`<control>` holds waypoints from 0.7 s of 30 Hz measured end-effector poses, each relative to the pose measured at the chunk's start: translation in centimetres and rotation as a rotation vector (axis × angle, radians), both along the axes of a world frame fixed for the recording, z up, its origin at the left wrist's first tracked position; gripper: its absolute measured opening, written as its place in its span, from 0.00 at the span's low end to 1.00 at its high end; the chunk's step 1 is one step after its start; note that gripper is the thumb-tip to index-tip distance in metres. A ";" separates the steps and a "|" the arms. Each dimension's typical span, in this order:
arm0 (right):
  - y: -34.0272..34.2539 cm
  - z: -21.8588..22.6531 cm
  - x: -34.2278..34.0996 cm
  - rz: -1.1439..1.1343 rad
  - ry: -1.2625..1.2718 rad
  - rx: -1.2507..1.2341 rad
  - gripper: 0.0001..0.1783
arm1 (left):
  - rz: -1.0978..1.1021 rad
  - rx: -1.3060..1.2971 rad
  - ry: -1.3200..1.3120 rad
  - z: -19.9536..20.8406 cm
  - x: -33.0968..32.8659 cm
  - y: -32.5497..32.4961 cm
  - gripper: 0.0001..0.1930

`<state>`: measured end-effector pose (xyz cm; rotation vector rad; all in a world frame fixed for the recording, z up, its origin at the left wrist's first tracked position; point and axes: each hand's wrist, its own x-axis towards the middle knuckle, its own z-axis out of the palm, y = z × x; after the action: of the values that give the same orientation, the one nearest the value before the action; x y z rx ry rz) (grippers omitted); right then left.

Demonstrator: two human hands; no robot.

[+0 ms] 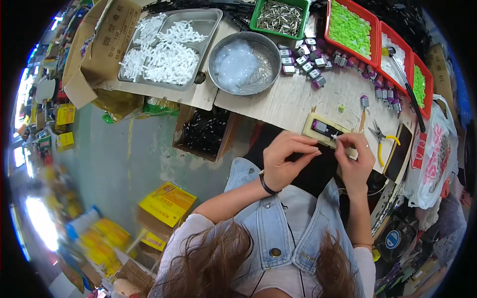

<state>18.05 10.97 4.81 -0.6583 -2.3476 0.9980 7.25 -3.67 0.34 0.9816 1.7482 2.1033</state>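
Observation:
A cream-coloured fixture block (310, 131) lies at the table's near edge. A black housing (325, 130) with a small silver motor (319, 126) sits in its recess. My right hand (355, 161) is closed in a pinch at the fixture's right end, on a small white plastic piece (335, 136) by the housing. Beside the fixture's near left corner, my left hand (285, 156) has its thumb and fingers drawn together; anything between them is too small to make out. Pliers with yellow handles (382, 141) lie right of my right hand.
Loose motors (313, 62), a metal bowl (213, 67) and a divided tray (201, 64) of white parts stand farther back. Beyond are a green bin (254, 25) of metal pins and red bins (373, 30). A carton (181, 131) of black parts sits below the table edge.

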 end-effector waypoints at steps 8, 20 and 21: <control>1.7 -1.2 -1.2 0.108 -0.085 0.086 0.11 | -0.121 -0.125 0.534 -0.2 -3.2 2.2 0.09; 2.6 0.4 -1.1 0.154 -0.181 0.054 0.09 | -0.261 -0.305 0.849 1.4 -4.3 3.1 0.08; 2.6 0.3 -1.0 0.150 -0.181 0.053 0.09 | -0.285 -0.326 0.870 1.6 -4.4 3.1 0.08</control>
<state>17.08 13.58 5.15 -0.5796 -2.6051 0.9711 2.82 -0.53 1.96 2.0682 2.0165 1.2076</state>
